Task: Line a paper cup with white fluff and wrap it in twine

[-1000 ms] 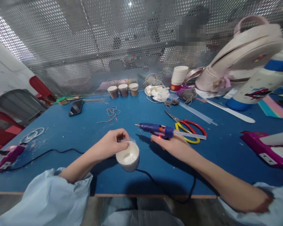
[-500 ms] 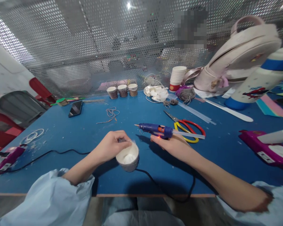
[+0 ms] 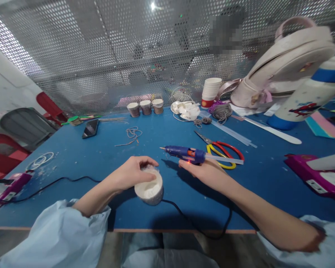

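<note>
While the left hand [image 3: 138, 174] holds a small, round, off-white cup [image 3: 151, 198], the right hand [image 3: 205, 173] grips a blue plastic glue gun [image 3: 180, 151].
Head view: above the blue table [image 3: 106, 156], thumb inside the cup; the gun's long axis runs sideways, nozzle [image 3: 162, 148] leftward, beyond the far rim, near but not touching.

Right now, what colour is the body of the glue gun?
The glue gun body is dark blue; the head view shows it.

head camera: one wide view from the person's head, looking forward and down
left hand [image 3: 131, 173] and right hand [image 3: 208, 175]: near, in the lower middle
surface [image 3: 106, 156]: seen slantwise from above
mesh panel [image 3: 95, 85]: beyond it, facing the lens across the top
</note>
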The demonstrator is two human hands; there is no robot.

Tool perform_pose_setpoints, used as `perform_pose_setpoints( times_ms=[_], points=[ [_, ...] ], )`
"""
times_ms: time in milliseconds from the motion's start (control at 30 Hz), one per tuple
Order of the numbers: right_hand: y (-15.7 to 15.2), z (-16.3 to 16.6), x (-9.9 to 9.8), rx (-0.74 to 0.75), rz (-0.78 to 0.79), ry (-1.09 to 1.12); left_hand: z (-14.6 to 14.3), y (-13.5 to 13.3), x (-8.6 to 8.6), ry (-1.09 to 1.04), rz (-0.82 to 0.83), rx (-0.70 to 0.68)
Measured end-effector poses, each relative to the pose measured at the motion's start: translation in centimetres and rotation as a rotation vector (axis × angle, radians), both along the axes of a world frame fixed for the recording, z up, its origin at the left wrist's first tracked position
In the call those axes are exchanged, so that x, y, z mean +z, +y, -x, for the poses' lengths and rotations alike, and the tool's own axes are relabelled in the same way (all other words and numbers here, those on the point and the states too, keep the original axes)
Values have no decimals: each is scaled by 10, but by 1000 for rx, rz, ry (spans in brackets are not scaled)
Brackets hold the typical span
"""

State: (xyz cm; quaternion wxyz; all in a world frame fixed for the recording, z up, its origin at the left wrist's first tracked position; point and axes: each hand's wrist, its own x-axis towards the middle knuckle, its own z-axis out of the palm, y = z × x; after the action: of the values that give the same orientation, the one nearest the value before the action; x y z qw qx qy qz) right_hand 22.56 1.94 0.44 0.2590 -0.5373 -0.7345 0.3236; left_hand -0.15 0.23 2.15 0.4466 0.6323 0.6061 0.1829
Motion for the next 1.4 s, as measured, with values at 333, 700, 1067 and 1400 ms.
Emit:
perform_pose_setpoints(
  times_ms=[333,700,1067,1400],
  points=[
    [-1,-2,1,-3,21,-3,16,-6,12,-93,47,-72],
    [-2,-2,0,23,-11,51,12,-9,2,74,-111,-31],
    [-2,-2,3,13,11,61,5,-8,-1,61,-99,10],
    [-4,-5,3,1,-14,82,15,-9,14,-127,73,-36]
  ],
)
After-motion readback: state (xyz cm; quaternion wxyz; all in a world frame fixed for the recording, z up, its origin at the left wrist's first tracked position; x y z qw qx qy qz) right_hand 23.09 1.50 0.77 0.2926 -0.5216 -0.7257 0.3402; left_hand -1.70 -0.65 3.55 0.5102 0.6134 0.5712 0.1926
